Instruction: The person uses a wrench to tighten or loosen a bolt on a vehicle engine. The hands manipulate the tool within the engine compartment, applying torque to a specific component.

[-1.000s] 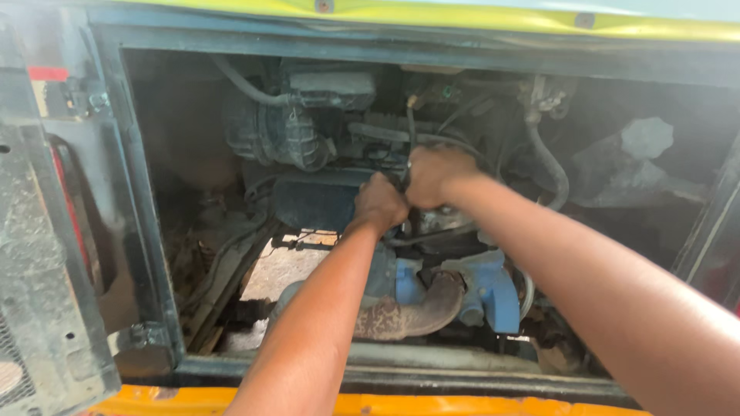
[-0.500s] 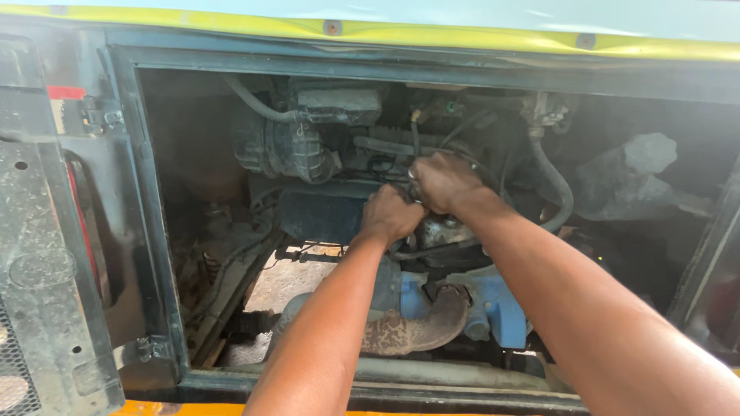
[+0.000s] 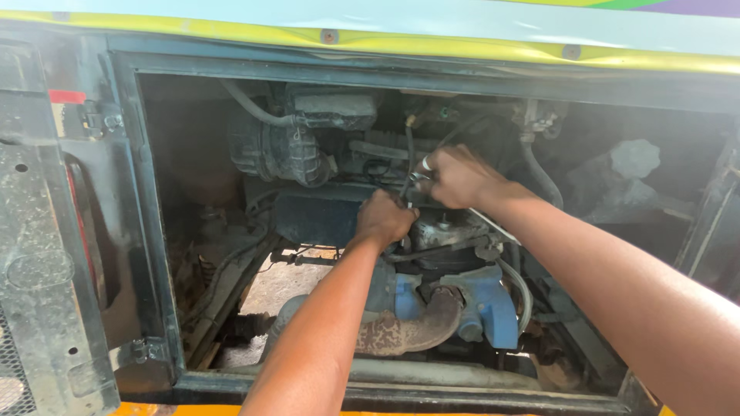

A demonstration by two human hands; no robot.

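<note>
Hands (image 3: 432, 196) lower now, on greasy metal fitting (image 3: 416, 179).

You are at a place where big vehicles get fixed: an open engine bay (image 3: 154, 231) shows a dirty engine (image 3: 432, 254), hoses (image 3: 539, 173) and a rusty pipe (image 3: 408, 331)

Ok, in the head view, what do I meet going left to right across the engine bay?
Open hatch door → ribbed black housing → left hand → right hand → blue casting → grey bundle.
</note>
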